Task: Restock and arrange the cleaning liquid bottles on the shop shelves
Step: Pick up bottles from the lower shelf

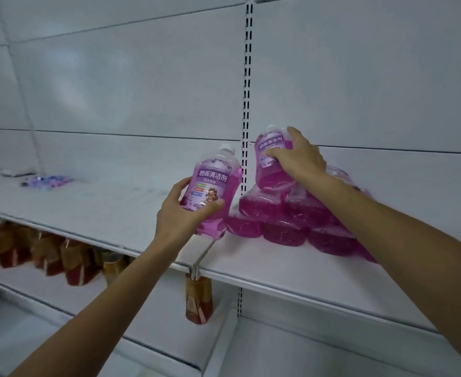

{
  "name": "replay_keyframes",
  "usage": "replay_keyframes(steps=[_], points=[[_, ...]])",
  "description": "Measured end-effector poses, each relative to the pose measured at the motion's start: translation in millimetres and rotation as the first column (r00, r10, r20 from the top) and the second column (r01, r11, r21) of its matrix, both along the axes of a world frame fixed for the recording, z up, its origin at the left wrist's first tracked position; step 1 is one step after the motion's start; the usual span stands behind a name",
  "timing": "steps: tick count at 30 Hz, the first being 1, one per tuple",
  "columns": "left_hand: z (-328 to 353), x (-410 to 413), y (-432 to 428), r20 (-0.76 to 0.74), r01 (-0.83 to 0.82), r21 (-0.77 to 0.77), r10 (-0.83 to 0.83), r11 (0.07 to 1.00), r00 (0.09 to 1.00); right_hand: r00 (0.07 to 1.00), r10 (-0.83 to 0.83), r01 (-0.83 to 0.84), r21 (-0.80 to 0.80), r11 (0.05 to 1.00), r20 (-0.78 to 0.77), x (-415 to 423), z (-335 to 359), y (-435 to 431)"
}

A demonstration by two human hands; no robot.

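Observation:
My left hand (pixel 181 216) grips a bottle of pink-purple cleaning liquid (pixel 214 186) with a white cap, held upright just above the white shelf (pixel 251 265). My right hand (pixel 297 156) grips a second pink bottle (pixel 268 159) from above, and it sits tilted on top of a pile. That pile of several pink bottles (pixel 283 221) lies on its side on the shelf, bottoms facing me, right of the slotted upright (pixel 247 104).
The shelf's left stretch holds only a small purple packet (pixel 48 182) far back. On the shelf below stand several brown-orange bottles (pixel 60 257), and one more orange bottle (pixel 198 299) under the shelf joint. White back panels rise behind.

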State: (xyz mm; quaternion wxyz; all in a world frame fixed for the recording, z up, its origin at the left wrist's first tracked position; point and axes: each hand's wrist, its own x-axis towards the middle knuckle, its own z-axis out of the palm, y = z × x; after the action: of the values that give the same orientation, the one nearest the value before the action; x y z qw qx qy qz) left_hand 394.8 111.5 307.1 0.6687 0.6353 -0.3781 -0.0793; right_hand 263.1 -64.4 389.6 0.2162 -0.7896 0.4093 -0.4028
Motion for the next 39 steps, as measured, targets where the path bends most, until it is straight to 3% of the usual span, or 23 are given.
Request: replay_keyframes(steps=[6, 12, 16, 21, 27, 32, 34, 39], points=[[-7.3, 21.6, -1.8, 0.077, 0.128, 0.053, -0.132, 0.990, 0.988, 0.978, -0.201, 0.200, -0.023, 0.979, -0.049, 10.7, -1.8, 5.2], [-17.5, 32.4, -7.6, -0.004, 0.191, 0.035, -0.191, 0.981, 0.982, 0.927, -0.356, 0.365, 0.069, 0.928, -0.119, 19.0, 4.2, -3.5], [-24.9, 37.2, -4.9, -0.005, 0.200, 0.047, -0.200, 0.979, 0.980, 0.903, -0.359, 0.383, 0.065, 0.921, -0.236, 24.8, 11.0, -2.4], [-26.1, 38.8, -0.3, -0.052, 0.205, 0.024, -0.204, 0.978, 0.978, 0.865, -0.384, 0.381, -0.074, 0.922, -0.324, 30.2, 2.1, 2.0], [-9.5, 40.9, 5.9, -0.131, 0.252, 0.025, -0.247, 0.967, 0.960, 0.918, -0.318, 0.318, -0.042, 0.947, -0.238, 23.2, 0.5, -6.5], [21.4, 32.8, 1.3, -0.312, 0.517, -0.030, -0.500, 0.855, 0.808, 0.942, -0.320, 0.309, -0.107, 0.945, -0.098, -2.4, 3.7, -7.4], [32.2, 24.4, -4.8, -0.285, 0.598, -0.076, -0.592, 0.798, 0.753, 0.943, -0.331, 0.323, -0.140, 0.936, -0.042, -19.5, 2.7, -11.6], [58.3, -2.6, -35.8, -0.118, 0.653, -0.079, -0.658, 0.753, 0.744, 0.946, -0.314, 0.324, -0.189, 0.927, 0.081, -68.6, -3.2, -20.4]])
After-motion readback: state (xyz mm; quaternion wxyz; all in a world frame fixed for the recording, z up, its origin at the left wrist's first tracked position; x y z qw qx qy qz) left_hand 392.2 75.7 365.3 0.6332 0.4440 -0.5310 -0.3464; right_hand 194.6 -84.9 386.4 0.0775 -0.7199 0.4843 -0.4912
